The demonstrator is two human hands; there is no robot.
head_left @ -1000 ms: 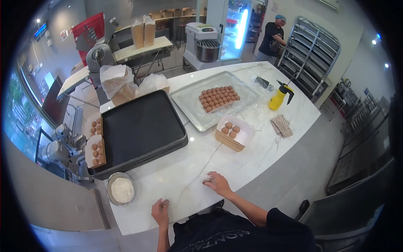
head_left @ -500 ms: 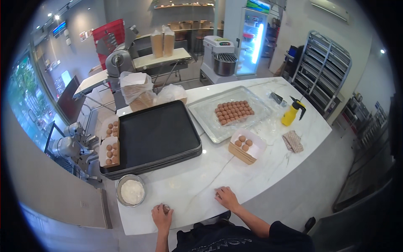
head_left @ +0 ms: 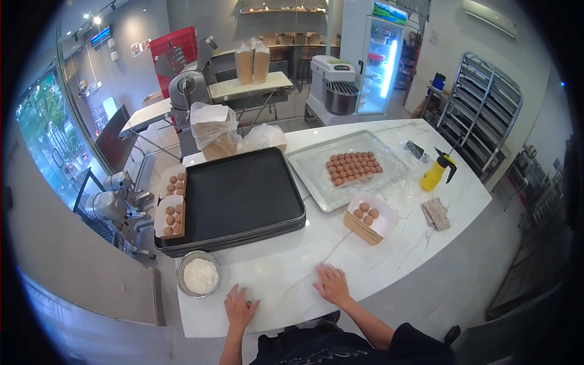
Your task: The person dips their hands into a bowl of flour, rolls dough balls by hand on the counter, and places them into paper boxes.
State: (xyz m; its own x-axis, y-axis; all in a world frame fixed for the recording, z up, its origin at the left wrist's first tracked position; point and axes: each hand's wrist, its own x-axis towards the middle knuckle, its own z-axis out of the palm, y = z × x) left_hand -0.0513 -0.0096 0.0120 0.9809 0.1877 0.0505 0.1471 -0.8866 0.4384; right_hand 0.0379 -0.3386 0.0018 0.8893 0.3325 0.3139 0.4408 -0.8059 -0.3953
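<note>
On the white marble table near its front edge, my left hand [head_left: 239,308] cups a small brown dough ball [head_left: 248,303], mostly hidden, with a bit showing between thumb and forefinger. My right hand [head_left: 331,285] lies palm down on the marble to the right, fingers spread; whether anything sits beneath its palm is hidden. Just beyond the left hand stands a metal bowl [head_left: 180,278] of white flour [head_left: 201,275]. Farther off from my right hand, a paper-lined box [head_left: 364,232] holds several brown balls [head_left: 369,214].
Stacked black baking trays [head_left: 243,194] fill the table's left, with two paper boxes of balls [head_left: 174,219] at their left edge. A metal tray [head_left: 310,182] bears rows of brown balls [head_left: 354,167]. At right are a yellow spray bottle [head_left: 432,176] and a checked cloth [head_left: 436,215].
The view has shifted, so the table sits a little farther right. My right hand's fingers have spread out flatter. Less of the ball shows under my left hand, whose fingers have opened slightly.
</note>
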